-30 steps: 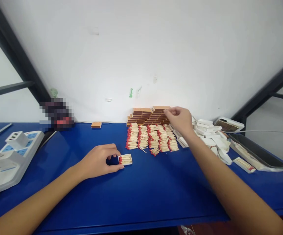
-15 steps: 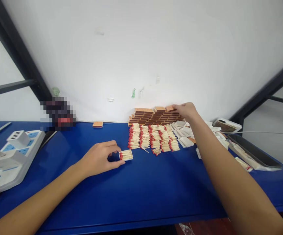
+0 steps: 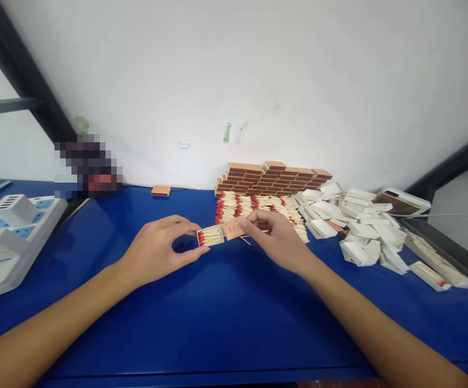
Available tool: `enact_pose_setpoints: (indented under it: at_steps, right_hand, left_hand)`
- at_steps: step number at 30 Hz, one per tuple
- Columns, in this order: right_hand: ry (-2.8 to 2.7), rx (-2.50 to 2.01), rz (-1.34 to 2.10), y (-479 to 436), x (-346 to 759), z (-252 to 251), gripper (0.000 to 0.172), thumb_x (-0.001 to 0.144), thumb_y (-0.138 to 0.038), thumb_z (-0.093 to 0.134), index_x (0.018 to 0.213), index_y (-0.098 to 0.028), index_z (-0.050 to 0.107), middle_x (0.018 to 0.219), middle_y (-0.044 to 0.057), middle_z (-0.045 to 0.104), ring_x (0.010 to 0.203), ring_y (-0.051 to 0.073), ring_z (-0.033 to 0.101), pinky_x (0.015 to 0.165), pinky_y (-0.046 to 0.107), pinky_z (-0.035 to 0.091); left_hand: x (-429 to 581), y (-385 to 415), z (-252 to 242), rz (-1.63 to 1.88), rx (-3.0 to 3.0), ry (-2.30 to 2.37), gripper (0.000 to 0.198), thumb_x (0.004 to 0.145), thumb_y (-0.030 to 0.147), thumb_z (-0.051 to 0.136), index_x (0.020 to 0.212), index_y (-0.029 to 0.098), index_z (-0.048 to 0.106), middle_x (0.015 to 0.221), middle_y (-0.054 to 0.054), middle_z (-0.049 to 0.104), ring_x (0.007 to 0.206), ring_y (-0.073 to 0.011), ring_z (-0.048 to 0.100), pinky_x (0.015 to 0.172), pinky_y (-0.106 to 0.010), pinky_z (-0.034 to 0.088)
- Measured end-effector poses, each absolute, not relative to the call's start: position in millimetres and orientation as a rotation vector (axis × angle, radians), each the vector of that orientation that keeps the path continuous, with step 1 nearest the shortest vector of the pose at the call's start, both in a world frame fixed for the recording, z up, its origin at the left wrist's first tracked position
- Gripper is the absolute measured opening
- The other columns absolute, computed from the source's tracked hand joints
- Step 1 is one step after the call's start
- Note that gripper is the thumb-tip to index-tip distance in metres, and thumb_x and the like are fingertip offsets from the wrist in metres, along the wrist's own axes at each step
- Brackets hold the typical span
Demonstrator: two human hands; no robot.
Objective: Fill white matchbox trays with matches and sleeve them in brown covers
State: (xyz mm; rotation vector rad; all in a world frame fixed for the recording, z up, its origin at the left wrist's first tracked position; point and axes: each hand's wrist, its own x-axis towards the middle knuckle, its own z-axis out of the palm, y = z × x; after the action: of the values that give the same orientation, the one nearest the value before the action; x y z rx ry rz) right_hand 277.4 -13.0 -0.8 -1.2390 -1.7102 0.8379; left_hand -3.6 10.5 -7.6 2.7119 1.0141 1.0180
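Observation:
My left hand (image 3: 162, 247) pinches a small white tray of red-tipped matches (image 3: 210, 235), held just above the blue table (image 3: 226, 318). My right hand (image 3: 273, 236) holds an orange matchbox sleeve (image 3: 233, 228) by its right end, its open left end touching the tray's right end. Behind them lie rows of loose matches (image 3: 254, 207) and a stacked wall of orange-brown matchboxes (image 3: 273, 178) against the white wall.
A heap of empty white trays (image 3: 353, 229) spreads to the right, with a phone (image 3: 399, 201) and a dark flat tray (image 3: 448, 253) beyond. A white power strip (image 3: 5, 237) sits at the left. One single matchbox (image 3: 160, 191) lies near the wall.
My right hand took a sleeve from the top of the stack and brought it down to the match tray in my left hand. The view shifted slightly left and down.

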Motion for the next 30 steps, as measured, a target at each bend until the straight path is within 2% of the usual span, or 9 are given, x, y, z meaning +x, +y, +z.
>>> enact_pose_setpoints:
  at_steps: [5, 18, 20, 22, 25, 28, 30]
  right_hand:
    - [-1.700, -1.252, 0.884, -14, 276, -4, 0.056, 0.094, -0.074, 0.063, 0.073, -0.022, 0.056, 0.066, -0.003, 0.050, 0.060, 0.013, 0.042, 0.055, 0.029, 0.035]
    - [-1.745, -1.230, 1.032, -20, 276, -1, 0.052, 0.100, -0.067, 0.062, 0.073, -0.023, 0.054, 0.062, -0.004, 0.052, 0.055, 0.013, 0.048, 0.053, 0.029, 0.038]
    - [-1.742, -1.208, 1.017, -22, 274, -2, 0.046, 0.101, -0.064, 0.062, 0.081, -0.023, 0.057, 0.066, -0.004, 0.054, 0.057, 0.013, 0.051, 0.054, 0.028, 0.041]
    - [-1.683, -1.185, 1.003, -24, 271, -4, 0.039, 0.100, -0.063, 0.064, 0.098, -0.024, 0.060, 0.069, -0.005, 0.056, 0.058, 0.013, 0.053, 0.054, 0.028, 0.043]
    - [-1.617, -1.182, 0.972, -29, 265, -5, 0.038, 0.103, -0.061, 0.060, 0.117, -0.025, 0.064, 0.074, -0.004, 0.059, 0.062, 0.016, 0.058, 0.055, 0.030, 0.048]
    - [-1.736, -1.180, 0.843, -37, 257, -5, 0.039, 0.108, -0.055, 0.054, 0.123, -0.026, 0.075, 0.085, 0.004, 0.066, 0.076, 0.020, 0.064, 0.064, 0.034, 0.055]
    - [-1.827, -1.146, 0.720, -44, 251, -5, 0.037, 0.109, -0.049, 0.054, 0.130, -0.029, 0.077, 0.097, 0.007, 0.068, 0.089, 0.023, 0.066, 0.072, 0.037, 0.059]
  left_hand:
    - [-4, 12, -7, 1.075, 2.742, 0.966, 0.025, 0.095, 0.042, 0.079, 0.107, 0.020, 0.077, 0.109, -0.004, 0.082, 0.090, -0.0174, 0.079, 0.086, -0.029, 0.064]
    - [-4, 8, -7, 1.059, 2.756, 0.921, 0.024, 0.095, 0.041, 0.079, 0.108, 0.021, 0.076, 0.107, -0.003, 0.083, 0.096, -0.0192, 0.080, 0.090, -0.030, 0.066]
    - [-4, 8, -7, 1.046, 2.741, 0.916, 0.026, 0.094, 0.042, 0.080, 0.109, 0.021, 0.076, 0.108, -0.003, 0.082, 0.096, -0.0191, 0.080, 0.090, -0.030, 0.066]
    - [-3, 8, -7, 1.050, 2.733, 0.916, 0.027, 0.094, 0.045, 0.081, 0.106, 0.021, 0.077, 0.107, -0.003, 0.083, 0.096, -0.0195, 0.080, 0.090, -0.030, 0.066]
    - [-2, 7, -5, 1.086, 2.707, 0.881, 0.031, 0.092, 0.051, 0.081, 0.102, 0.021, 0.077, 0.104, -0.004, 0.084, 0.096, -0.0201, 0.081, 0.090, -0.030, 0.065]
    - [-1, 5, -5, 1.146, 2.663, 0.829, 0.039, 0.088, 0.058, 0.083, 0.098, 0.021, 0.076, 0.096, -0.002, 0.083, 0.087, -0.0180, 0.080, 0.082, -0.027, 0.064]
    - [1, 4, -5, 1.191, 2.652, 0.821, 0.044, 0.085, 0.062, 0.083, 0.099, 0.021, 0.074, 0.091, 0.000, 0.083, 0.079, -0.0157, 0.079, 0.076, -0.025, 0.062]
